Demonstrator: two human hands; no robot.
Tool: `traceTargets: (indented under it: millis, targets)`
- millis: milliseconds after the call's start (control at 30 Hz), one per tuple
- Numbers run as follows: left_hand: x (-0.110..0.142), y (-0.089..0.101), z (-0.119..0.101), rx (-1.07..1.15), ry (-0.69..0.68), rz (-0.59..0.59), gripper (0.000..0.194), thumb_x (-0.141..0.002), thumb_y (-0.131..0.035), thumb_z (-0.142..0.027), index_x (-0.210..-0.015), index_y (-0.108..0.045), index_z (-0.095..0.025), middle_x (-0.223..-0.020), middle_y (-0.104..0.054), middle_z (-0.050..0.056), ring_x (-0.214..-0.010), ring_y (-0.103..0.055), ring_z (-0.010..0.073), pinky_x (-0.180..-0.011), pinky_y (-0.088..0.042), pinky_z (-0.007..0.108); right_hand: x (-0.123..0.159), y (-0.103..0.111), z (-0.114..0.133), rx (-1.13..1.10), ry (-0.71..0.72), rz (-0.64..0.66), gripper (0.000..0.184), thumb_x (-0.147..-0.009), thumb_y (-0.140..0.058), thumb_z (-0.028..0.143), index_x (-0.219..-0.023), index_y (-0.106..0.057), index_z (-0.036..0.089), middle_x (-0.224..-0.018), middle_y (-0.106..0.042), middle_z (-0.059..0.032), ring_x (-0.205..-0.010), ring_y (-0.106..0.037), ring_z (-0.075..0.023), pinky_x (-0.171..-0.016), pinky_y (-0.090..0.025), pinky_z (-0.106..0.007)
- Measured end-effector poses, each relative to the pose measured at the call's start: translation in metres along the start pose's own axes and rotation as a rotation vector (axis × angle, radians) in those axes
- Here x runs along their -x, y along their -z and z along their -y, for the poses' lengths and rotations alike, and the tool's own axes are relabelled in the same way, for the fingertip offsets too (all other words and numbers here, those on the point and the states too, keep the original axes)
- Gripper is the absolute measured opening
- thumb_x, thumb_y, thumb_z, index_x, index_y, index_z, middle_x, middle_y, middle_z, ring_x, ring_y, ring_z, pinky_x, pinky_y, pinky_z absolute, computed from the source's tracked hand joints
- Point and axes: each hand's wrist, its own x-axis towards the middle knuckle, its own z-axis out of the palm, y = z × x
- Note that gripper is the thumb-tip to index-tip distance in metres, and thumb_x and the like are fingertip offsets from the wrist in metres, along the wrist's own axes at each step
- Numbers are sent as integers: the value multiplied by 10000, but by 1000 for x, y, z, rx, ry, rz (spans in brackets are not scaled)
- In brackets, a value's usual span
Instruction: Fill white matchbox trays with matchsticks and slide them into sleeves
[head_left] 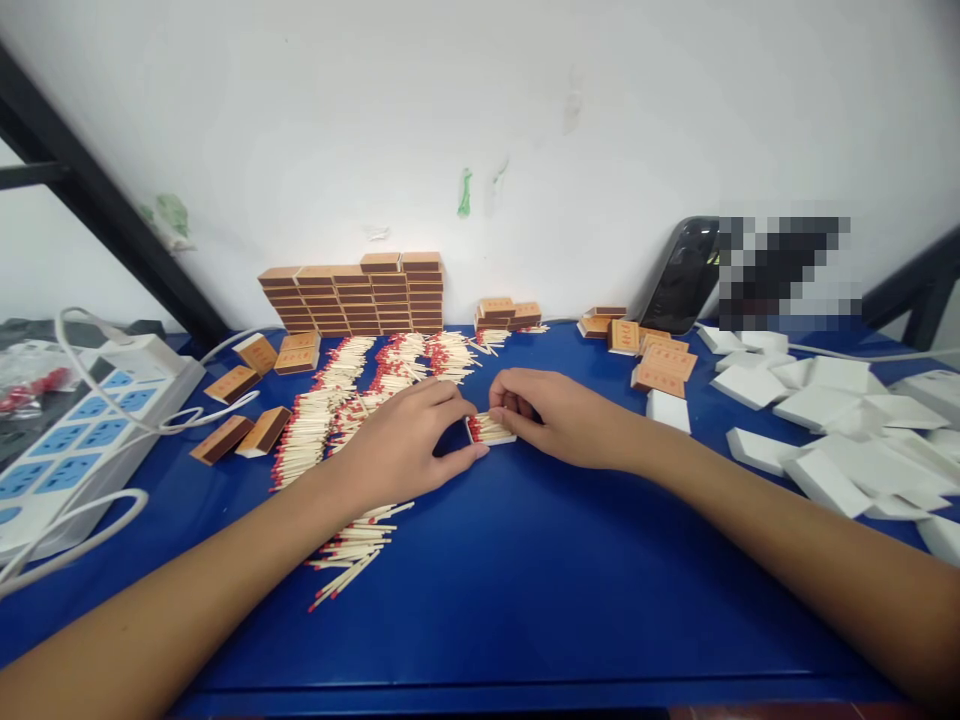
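Note:
A small white matchbox tray [505, 440] lies on the blue table in front of me, filled with red-headed matches [486, 429]. My left hand [409, 432] holds the tray's left end between thumb and fingers. At the right end, the curled fingers and thumb of my right hand [559, 415] pinch the pale ends of the matches; the fingertips are partly hidden. Long rows of loose matches [301, 440] lie beside and behind my left hand, and a smaller pile of matches [360, 545] shows below that wrist.
Closed matchboxes [352, 300] are stacked against the wall. More matchboxes [664, 365] lie at the right, near a dark phone [679, 275] leaning on the wall. White trays [847, 440] are heaped at far right. A power strip [94, 430] with white cables stands at left.

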Motion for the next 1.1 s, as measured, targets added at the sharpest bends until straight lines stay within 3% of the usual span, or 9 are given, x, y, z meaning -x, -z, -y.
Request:
traceTargets:
  millis: [1100]
  targets:
    - [0,2,0,-54,-6,10,341,-1061,-650,-443,-1249,-740,-173,-1105,-690,105,-1067,-663,290,-940,-547,447,1,0,3,34,-26,26,91,-1045,-501,257,-975,-553,232,-791,-607,12,-700,-528,-169,-672,-339,-312]
